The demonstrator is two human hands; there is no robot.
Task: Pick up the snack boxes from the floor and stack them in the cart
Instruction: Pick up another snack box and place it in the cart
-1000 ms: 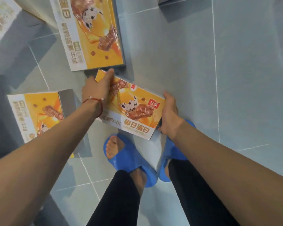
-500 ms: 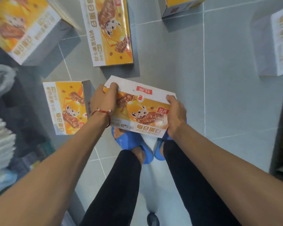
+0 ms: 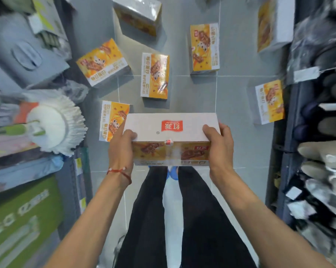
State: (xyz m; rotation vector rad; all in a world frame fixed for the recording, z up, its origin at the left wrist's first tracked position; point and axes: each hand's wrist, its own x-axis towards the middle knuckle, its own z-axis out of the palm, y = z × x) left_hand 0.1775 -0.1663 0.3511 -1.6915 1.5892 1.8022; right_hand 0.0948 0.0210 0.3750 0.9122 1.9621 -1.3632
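Note:
I hold one orange-and-white snack box (image 3: 171,130) up in front of me, its white side with a red logo turned upward. My left hand (image 3: 121,149) grips its left end and my right hand (image 3: 220,147) grips its right end. Several more snack boxes lie on the grey tiled floor below: one (image 3: 113,118) partly hidden behind the held box, one (image 3: 155,75) ahead of it, one (image 3: 103,61) to the left, one (image 3: 204,48) further right, one (image 3: 269,101) by the right shelf. No cart is in view.
Shelves with packed goods line the right side (image 3: 318,132). On the left stand a white mop head (image 3: 55,128), grey boxes (image 3: 24,53) and a green package (image 3: 22,219). My legs in black trousers (image 3: 182,219) and blue slippers are below the box.
I have stood up with the box: it rose from near the floor to chest height and tipped so its white side faces up. More floor boxes and both shelves came into view.

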